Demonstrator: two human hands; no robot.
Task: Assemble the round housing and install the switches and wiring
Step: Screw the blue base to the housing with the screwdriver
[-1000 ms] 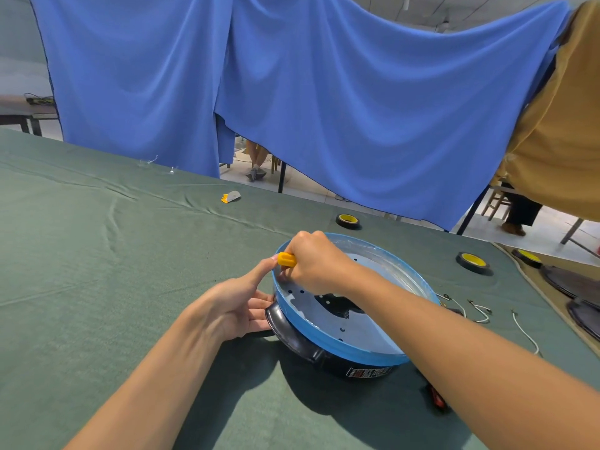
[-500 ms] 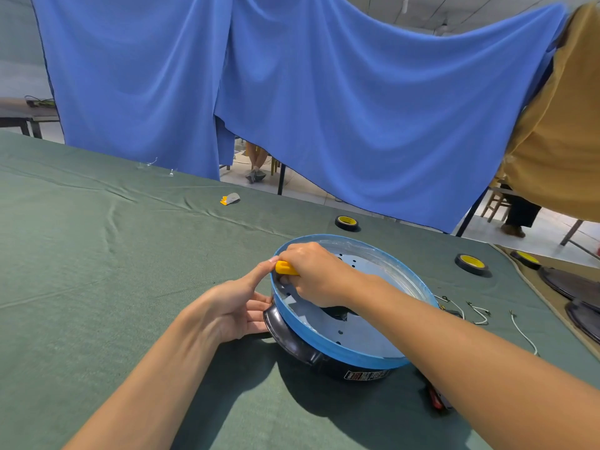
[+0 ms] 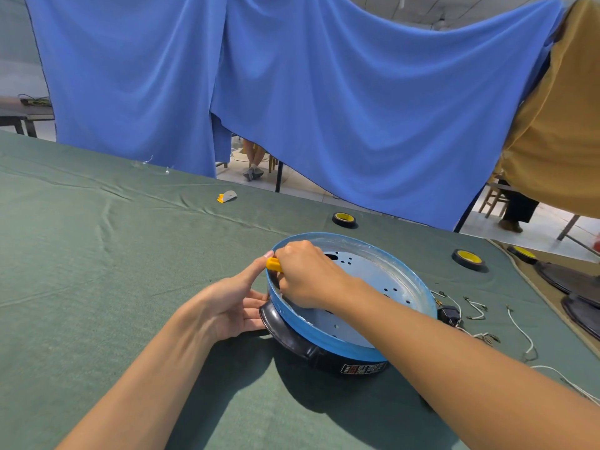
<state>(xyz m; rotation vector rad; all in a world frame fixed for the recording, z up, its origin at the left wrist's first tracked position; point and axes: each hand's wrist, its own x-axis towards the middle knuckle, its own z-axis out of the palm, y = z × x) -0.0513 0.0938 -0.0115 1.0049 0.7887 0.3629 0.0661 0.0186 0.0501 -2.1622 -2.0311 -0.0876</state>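
The left hand [image 3: 233,306], fingers nearly straight, braces the round blue-rimmed metal housing [image 3: 341,342] on the green-clothed counter [image 3: 97,254]. The right hand [image 3: 305,274] pinches a small yellow plastic clip [image 3: 273,264] at the housing's left rim; seating it likely needs firm pressure. Right of the housing lie loose white wires [image 3: 519,329]; the cloth to its left offers room.

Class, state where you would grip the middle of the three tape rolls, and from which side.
Probably its black outer wall, from above: the tape roll lies flat on the cloth, hole up, nothing touching it, so it can be pinched across.
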